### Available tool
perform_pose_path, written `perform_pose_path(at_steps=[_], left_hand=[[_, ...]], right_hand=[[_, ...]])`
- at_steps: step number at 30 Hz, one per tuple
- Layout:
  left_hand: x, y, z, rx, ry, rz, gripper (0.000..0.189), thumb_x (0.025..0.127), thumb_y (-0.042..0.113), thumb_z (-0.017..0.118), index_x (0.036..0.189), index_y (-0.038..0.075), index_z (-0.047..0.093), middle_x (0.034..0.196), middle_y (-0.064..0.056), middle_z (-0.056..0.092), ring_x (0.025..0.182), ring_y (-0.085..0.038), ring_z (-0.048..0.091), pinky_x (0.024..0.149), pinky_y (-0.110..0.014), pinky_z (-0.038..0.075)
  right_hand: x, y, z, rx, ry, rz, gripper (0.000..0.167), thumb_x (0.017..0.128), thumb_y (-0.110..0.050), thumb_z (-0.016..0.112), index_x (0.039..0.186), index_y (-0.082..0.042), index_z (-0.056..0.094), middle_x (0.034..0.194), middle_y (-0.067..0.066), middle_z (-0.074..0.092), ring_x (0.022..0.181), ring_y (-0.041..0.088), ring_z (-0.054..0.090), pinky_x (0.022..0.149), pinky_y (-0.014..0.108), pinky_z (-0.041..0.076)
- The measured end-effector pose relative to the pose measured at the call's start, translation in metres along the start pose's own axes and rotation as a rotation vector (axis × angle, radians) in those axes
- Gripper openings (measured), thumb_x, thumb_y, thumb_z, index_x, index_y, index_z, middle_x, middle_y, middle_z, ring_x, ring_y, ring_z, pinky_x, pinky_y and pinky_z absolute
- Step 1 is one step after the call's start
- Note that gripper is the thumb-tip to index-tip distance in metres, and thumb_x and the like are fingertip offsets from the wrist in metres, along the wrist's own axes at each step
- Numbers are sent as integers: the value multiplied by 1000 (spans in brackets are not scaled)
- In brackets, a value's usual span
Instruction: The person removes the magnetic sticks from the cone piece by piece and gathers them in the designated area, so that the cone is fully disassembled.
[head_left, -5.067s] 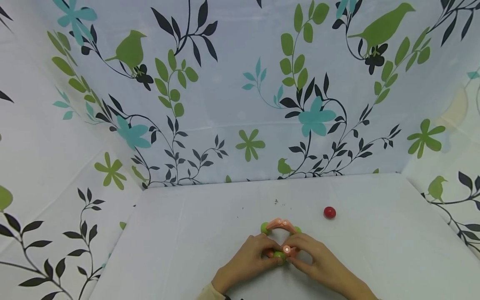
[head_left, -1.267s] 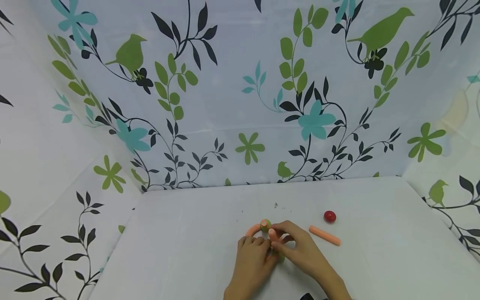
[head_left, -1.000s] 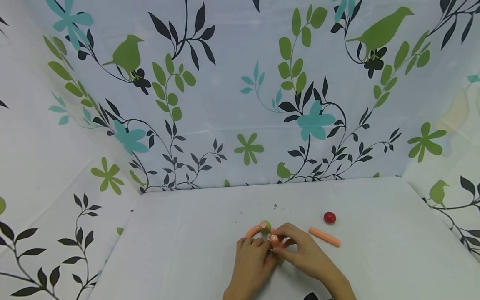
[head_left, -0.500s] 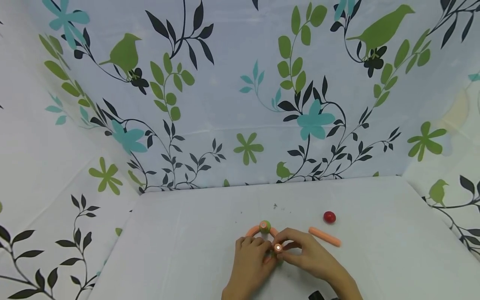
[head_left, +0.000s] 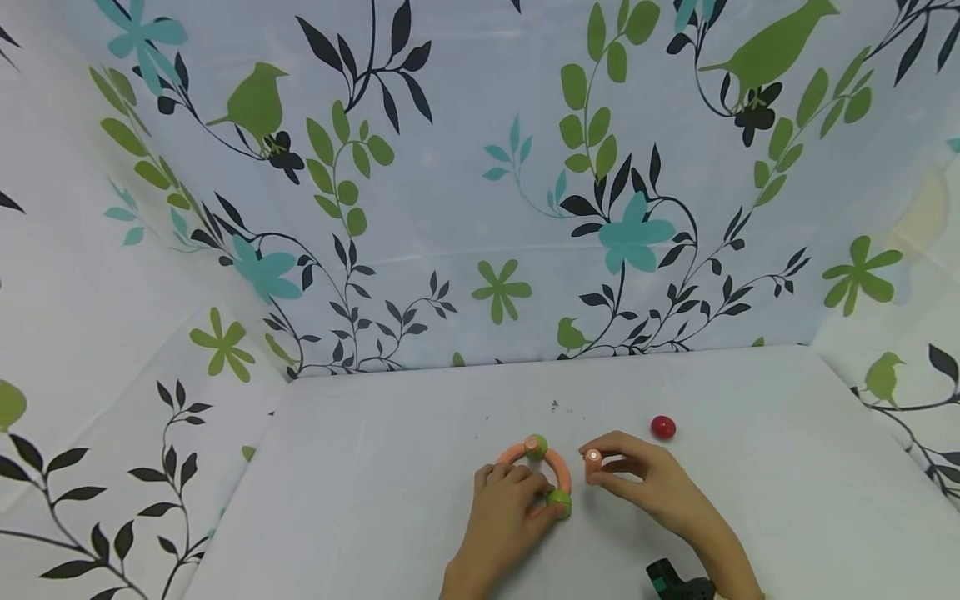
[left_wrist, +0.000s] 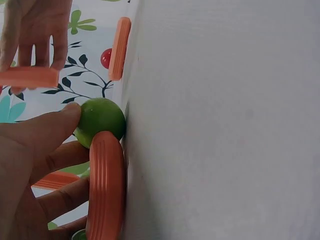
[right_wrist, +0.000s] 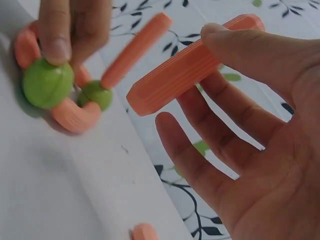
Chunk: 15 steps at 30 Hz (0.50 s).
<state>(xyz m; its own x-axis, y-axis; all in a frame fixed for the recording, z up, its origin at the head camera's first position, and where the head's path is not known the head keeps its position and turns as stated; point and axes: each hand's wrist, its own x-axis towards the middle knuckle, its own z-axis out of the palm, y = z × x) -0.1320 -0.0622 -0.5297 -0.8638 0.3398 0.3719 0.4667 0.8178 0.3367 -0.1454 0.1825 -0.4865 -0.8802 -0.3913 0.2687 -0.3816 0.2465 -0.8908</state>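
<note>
An assembly of curved orange pieces joined by green balls lies on the white table; one curved piece [head_left: 558, 468] shows in the head view. My left hand [head_left: 501, 521] covers its near left part, thumb and fingers holding a green ball [left_wrist: 101, 120]. On the far green ball [right_wrist: 96, 95] a straight orange stick [right_wrist: 135, 52] stands upright. Right of the assembly, my right hand [head_left: 652, 483] pinches another straight orange stick [right_wrist: 192, 67] between thumb and fingers, upright and apart from the balls.
A red ball [head_left: 663, 427] sits on the table behind my right hand. Near it lies a loose orange stick [left_wrist: 119, 48], hidden in the head view by that hand. A black and green device [head_left: 675, 581] is at my right wrist. Patterned cloth [head_left: 450, 192] rises behind the table.
My right hand has moved right and away from the assembly with the orange stick, uncovering the near green ball. It now hides the loose stick. The left hand stays at the assembly.
</note>
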Motion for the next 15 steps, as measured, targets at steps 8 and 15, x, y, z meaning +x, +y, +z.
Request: perform_pose_path(at_steps=[8,15], left_hand=[[-1,-5,-3,-48,-65,6,23,87,56,76,92,34,75,93,19,69,108,-12,64,100,-49,42],[2,-14,-6,-139,-125,23,22,84,52,81,95,32,78,98,18,73,121,-15,65,105,-52,41]], right_hand=[[-12,11,-26,-8,122,72,33,97,-11,74,129,-10,69,123,-4,74,108,6,68,94,18,55],[-23,20,-45,34,205,207,39,102,-20,69,139,-11,63,128,-17,69,116,-3,64,96,14,52]])
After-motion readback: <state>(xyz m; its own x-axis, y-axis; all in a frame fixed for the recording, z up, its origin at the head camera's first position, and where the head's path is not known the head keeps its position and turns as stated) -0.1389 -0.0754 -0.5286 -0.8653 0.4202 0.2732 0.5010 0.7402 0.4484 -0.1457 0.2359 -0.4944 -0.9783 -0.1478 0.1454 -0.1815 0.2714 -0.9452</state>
